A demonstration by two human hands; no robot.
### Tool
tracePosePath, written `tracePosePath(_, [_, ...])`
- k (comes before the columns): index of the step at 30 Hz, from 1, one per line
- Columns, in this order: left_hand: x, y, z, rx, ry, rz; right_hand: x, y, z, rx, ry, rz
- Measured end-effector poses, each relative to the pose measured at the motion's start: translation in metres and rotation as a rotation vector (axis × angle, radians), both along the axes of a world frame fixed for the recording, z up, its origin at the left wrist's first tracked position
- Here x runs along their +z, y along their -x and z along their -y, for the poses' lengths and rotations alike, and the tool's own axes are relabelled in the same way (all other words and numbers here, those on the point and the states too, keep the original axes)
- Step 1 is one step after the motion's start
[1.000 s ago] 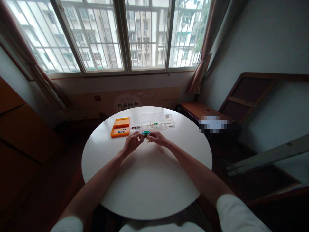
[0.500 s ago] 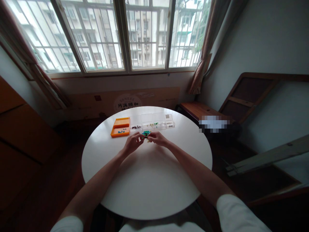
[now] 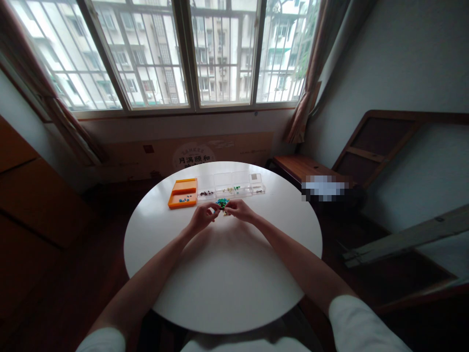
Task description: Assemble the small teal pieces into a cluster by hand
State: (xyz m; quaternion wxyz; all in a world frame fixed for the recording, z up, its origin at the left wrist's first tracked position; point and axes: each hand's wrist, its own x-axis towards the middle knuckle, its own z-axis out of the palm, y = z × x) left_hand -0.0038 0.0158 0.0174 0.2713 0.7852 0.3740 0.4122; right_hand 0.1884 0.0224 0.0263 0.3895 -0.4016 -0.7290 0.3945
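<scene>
My left hand [image 3: 203, 215] and my right hand [image 3: 239, 210] meet above the far half of the round white table. Between their fingertips is a small cluster of blue and green building bricks [image 3: 222, 201]. Both hands are closed, thumb and fingers pinched at the cluster's near edge. Just below the right fingertips are small cream pieces [image 3: 225, 213]; whether they belong to the cluster I cannot tell. The exact piece in each pinch is too small to make out.
Behind my hands stand an orange box [image 3: 182, 194] with several blue pieces and clear lidded boxes [image 3: 244, 191] holding dark, cream and green pieces. The white table [image 3: 227, 283] has a rounded edge. A wooden bench [image 3: 300, 164] stands beyond it at right.
The left fingers have shifted slightly and curl a little differently at the bricks. The right hand stays nearly still. The boxes have not moved.
</scene>
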Motion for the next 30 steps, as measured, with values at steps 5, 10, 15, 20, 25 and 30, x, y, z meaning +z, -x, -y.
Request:
tracePosePath(5, [-0.0013, -0.0003, -0.0008, -0.033, 0.095, 0.107, -0.0012, 0.0004, -0.0001, 0.026, 0.020, -0.022])
tracePosePath(10, [-0.0020, 0.0004, -0.0024, -0.026, 0.110, 0.114, -0.0030, -0.0004, -0.0008, 0.041, 0.016, -0.027])
tracePosePath(15, [-0.0033, 0.0001, -0.0032, -0.049, 0.123, 0.109, 0.0003, -0.0004, 0.0020, 0.060, 0.008, -0.006])
tracePosePath(20, [-0.0030, 0.0000, -0.0032, -0.035, 0.112, 0.092, 0.0040, 0.0006, 0.0048, 0.055, 0.027, 0.008])
tracePosePath(25, [-0.0027, 0.0004, -0.0029, -0.033, 0.109, 0.093, 0.0034, 0.0012, 0.0048, 0.058, 0.035, 0.002])
tracePosePath(30, [-0.0029, 0.0004, -0.0029, -0.028, 0.116, 0.091, 0.0006, 0.0009, 0.0029, 0.050, 0.023, 0.005])
